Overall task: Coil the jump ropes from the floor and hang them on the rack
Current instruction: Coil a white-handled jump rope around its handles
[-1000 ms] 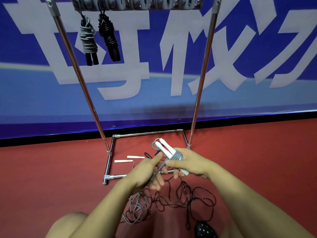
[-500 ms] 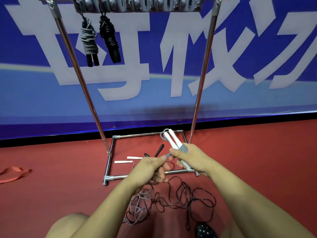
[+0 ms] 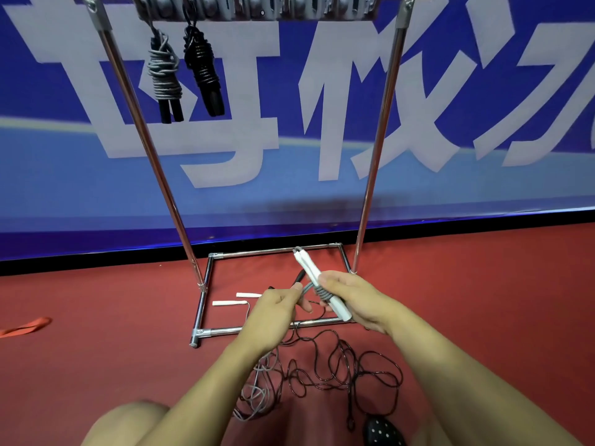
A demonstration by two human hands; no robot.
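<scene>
Right hand [image 3: 351,299] gripping 2 white jump-rope handles [image 3: 314,278] wound in grey cord, left hand [image 3: 273,312] pinching the cord at their 9 o'clock, loose ropes [image 3: 322,375] on red floor [image 3: 96,365] at 6 o'clock, 2 coiled ropes [image 3: 183,72] hanging from rack [image 3: 376,140] at 11 o'clock.

Half-coiled white-handled rope [image 3: 322,289], tilted

Two coiled ropes [image 3: 164,75] hanging on rack [image 3: 376,140]; one half-coiled rope [image 3: 322,284] in hands; two loose ropes [image 3: 322,371] on floor.

white handles [image 3: 318,284] raised higher, more grey cord [image 3: 322,292] wound on
</scene>
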